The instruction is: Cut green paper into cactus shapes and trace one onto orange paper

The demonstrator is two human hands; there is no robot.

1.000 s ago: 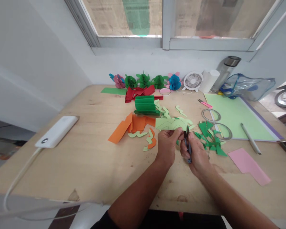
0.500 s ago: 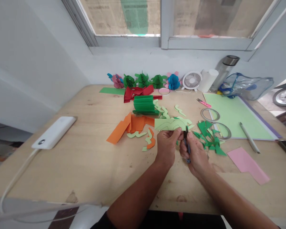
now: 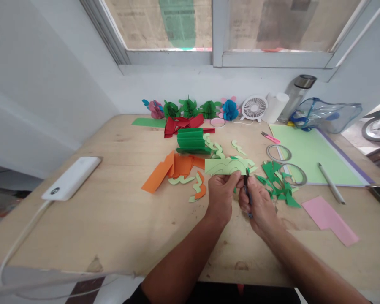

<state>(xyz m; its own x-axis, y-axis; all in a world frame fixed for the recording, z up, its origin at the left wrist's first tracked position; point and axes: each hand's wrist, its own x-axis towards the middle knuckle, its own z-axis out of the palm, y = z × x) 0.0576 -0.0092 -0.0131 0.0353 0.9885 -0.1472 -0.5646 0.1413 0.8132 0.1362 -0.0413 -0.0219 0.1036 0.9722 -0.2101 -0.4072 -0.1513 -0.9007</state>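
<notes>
A light green paper strip [image 3: 220,166] with wavy pencil lines is pinched in my left hand [image 3: 221,192], thumb on its lower edge. My right hand [image 3: 258,198] is closed around small dark scissors [image 3: 247,188], whose blades meet the strip's right end. The fingers of both hands are close together there. Wavy light green cut-outs [image 3: 215,147] lie just beyond the strip. To the left of my left hand are an orange wavy piece [image 3: 202,188] and orange paper sheets [image 3: 158,175]. Green paper scraps [image 3: 275,179] are scattered right of the scissors.
A folded green paper stack [image 3: 190,140] and red paper [image 3: 183,125] lie farther back. Tape rings [image 3: 278,153], pink snips [image 3: 270,138], a pen [image 3: 331,183] and pink paper [image 3: 329,219] are at right. A white power bank [image 3: 71,178] sits left; a small fan [image 3: 254,108] stands behind.
The whole view has shifted very slightly. Both hands, the strip and the scissors stay in almost the same place.
</notes>
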